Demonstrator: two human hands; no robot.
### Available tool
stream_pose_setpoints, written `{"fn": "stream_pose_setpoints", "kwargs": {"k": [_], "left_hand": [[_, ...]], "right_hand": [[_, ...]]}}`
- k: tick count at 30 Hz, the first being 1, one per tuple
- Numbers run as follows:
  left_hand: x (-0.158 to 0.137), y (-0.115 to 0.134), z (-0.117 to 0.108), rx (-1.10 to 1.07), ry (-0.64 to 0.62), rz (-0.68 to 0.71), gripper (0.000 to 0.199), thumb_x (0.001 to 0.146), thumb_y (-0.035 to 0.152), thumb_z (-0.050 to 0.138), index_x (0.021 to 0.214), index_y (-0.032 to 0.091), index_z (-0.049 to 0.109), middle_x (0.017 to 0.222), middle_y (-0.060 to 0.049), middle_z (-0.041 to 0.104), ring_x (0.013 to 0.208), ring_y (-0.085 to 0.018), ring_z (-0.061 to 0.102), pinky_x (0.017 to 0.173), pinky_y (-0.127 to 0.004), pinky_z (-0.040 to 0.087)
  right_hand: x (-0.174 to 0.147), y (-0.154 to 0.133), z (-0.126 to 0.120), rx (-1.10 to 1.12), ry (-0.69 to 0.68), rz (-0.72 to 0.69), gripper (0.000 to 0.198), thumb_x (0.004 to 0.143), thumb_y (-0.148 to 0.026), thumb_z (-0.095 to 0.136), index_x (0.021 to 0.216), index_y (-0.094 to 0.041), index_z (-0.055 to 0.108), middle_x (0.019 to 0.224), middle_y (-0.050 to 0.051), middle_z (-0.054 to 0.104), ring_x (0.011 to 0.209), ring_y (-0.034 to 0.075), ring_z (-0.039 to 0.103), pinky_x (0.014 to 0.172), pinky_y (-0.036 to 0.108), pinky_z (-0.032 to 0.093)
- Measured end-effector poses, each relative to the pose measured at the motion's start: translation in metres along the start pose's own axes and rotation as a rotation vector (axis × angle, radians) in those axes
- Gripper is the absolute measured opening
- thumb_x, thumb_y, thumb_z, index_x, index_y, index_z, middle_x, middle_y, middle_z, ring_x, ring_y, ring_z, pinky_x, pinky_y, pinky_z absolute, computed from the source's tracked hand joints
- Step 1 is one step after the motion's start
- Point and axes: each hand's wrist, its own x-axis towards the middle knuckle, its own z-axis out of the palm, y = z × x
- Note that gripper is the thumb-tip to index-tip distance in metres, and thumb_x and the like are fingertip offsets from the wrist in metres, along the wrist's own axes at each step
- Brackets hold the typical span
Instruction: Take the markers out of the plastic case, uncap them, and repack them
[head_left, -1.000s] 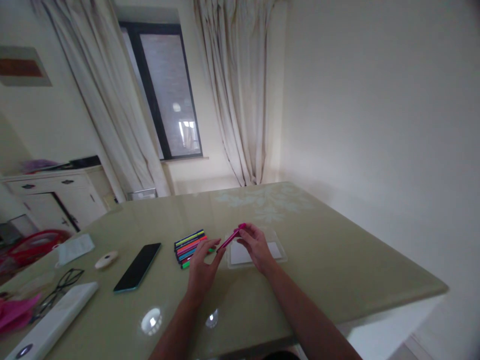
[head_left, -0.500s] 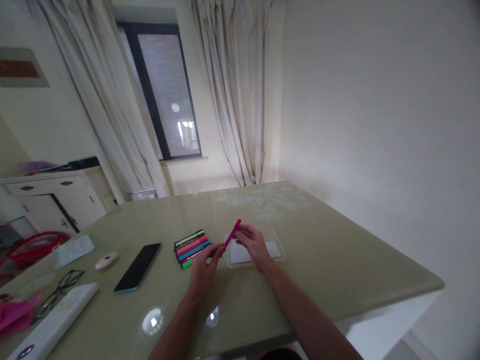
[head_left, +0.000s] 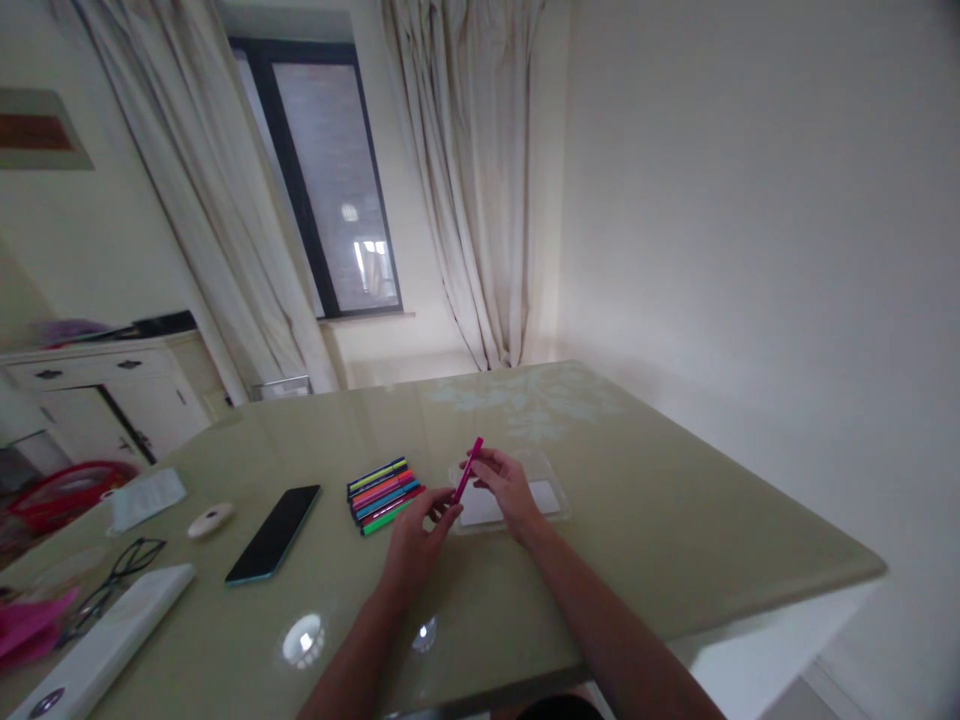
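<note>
A magenta felt-tip pen (head_left: 469, 467) is held tilted between my two hands, its top end leaning away to the right. My left hand (head_left: 417, 532) pinches the lower end with thumb and fingertips. Higher up, my right hand (head_left: 508, 488) has its fingers closed on the pen's upper part. Beneath the right hand lies a clear plastic case (head_left: 556, 470) with a white sheet (head_left: 546, 497) in it. Just left of my left hand, several coloured felt-tip pens (head_left: 382, 487) lie side by side in a row, partly covered by that hand.
Left of the pens lie a black phone (head_left: 274, 534), a white round object (head_left: 211, 520), a face mask (head_left: 148, 499) and eyeglasses (head_left: 120, 577). A long white device (head_left: 112, 640) lies near the front left. The table's right edge runs beside the wall.
My left hand has shifted slightly right along with the pen's lower end, so the pen stands a little steeper. My right hand stays nearly in place on it.
</note>
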Motion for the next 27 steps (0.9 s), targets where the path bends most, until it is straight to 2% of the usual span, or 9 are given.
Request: {"fn": "stream_pose_setpoints", "kwargs": {"k": [4, 6, 10, 15, 18, 20, 23, 27], "left_hand": [[-0.003, -0.008, -0.001, 0.110, -0.060, 0.017, 0.040, 0.080, 0.045, 0.076, 0.114, 0.024, 0.073, 0.112, -0.009, 0.074, 0.108, -0.030, 0.066, 0.096, -0.046, 0.050], [-0.004, -0.013, 0.000, 0.191, -0.123, 0.017, 0.050, 0.076, 0.044, 0.079, 0.121, 0.024, 0.070, 0.124, -0.011, 0.071, 0.120, -0.033, 0.061, 0.105, -0.049, 0.045], [-0.007, -0.016, 0.002, 0.237, -0.188, -0.022, 0.053, 0.078, 0.040, 0.076, 0.127, 0.021, 0.066, 0.126, -0.013, 0.070, 0.119, -0.033, 0.061, 0.104, -0.048, 0.044], [-0.006, -0.014, 0.003, 0.229, -0.198, -0.063, 0.053, 0.078, 0.037, 0.077, 0.127, 0.021, 0.066, 0.123, -0.013, 0.071, 0.116, -0.033, 0.063, 0.101, -0.047, 0.045], [-0.006, -0.012, 0.002, 0.253, -0.211, -0.044, 0.051, 0.078, 0.037, 0.077, 0.126, 0.023, 0.067, 0.124, -0.012, 0.071, 0.117, -0.033, 0.062, 0.101, -0.046, 0.045], [-0.005, -0.011, 0.001, 0.288, -0.222, -0.008, 0.044, 0.080, 0.038, 0.076, 0.122, 0.025, 0.071, 0.122, -0.011, 0.072, 0.116, -0.033, 0.063, 0.101, -0.046, 0.045], [-0.005, -0.010, 0.002, 0.346, -0.243, 0.036, 0.036, 0.082, 0.039, 0.075, 0.116, 0.026, 0.075, 0.120, -0.011, 0.073, 0.112, -0.032, 0.064, 0.099, -0.045, 0.047], [-0.006, -0.008, 0.003, 0.408, -0.262, 0.086, 0.031, 0.086, 0.038, 0.073, 0.114, 0.026, 0.075, 0.120, -0.010, 0.072, 0.111, -0.030, 0.065, 0.098, -0.043, 0.049]], "right_hand": [[0.005, 0.003, -0.009, -0.086, 0.135, -0.080, 0.039, 0.077, -0.048, 0.073, 0.103, -0.018, 0.074, 0.091, 0.010, 0.079, 0.080, 0.023, 0.072, 0.066, 0.031, 0.052], [0.009, 0.006, -0.014, -0.165, 0.178, -0.065, 0.040, 0.078, -0.049, 0.070, 0.102, -0.018, 0.074, 0.090, 0.011, 0.079, 0.079, 0.024, 0.072, 0.065, 0.032, 0.052], [0.018, 0.015, -0.017, -0.323, 0.127, 0.016, 0.031, 0.076, -0.042, 0.069, 0.095, -0.018, 0.078, 0.084, 0.009, 0.079, 0.073, 0.024, 0.073, 0.058, 0.031, 0.052], [0.031, 0.026, -0.008, -0.530, -0.004, 0.056, 0.011, 0.070, -0.030, 0.074, 0.065, -0.021, 0.076, 0.057, 0.001, 0.072, 0.054, 0.018, 0.066, 0.052, 0.026, 0.047], [0.035, 0.031, -0.001, -0.680, -0.034, 0.043, 0.013, 0.066, -0.023, 0.076, 0.054, -0.023, 0.071, 0.046, -0.002, 0.064, 0.050, 0.016, 0.063, 0.054, 0.024, 0.045], [0.033, 0.032, 0.003, -0.786, -0.009, 0.029, 0.011, 0.066, -0.019, 0.075, 0.057, -0.023, 0.071, 0.048, -0.001, 0.065, 0.055, 0.017, 0.065, 0.057, 0.025, 0.044], [0.028, 0.031, 0.007, -0.953, 0.050, 0.014, 0.009, 0.069, -0.015, 0.074, 0.073, -0.023, 0.075, 0.068, 0.004, 0.074, 0.072, 0.021, 0.069, 0.066, 0.028, 0.044], [0.019, 0.026, 0.009, -1.132, 0.048, 0.026, 0.003, 0.079, -0.021, 0.073, 0.082, -0.021, 0.073, 0.085, 0.007, 0.076, 0.086, 0.022, 0.070, 0.073, 0.029, 0.043]]}}
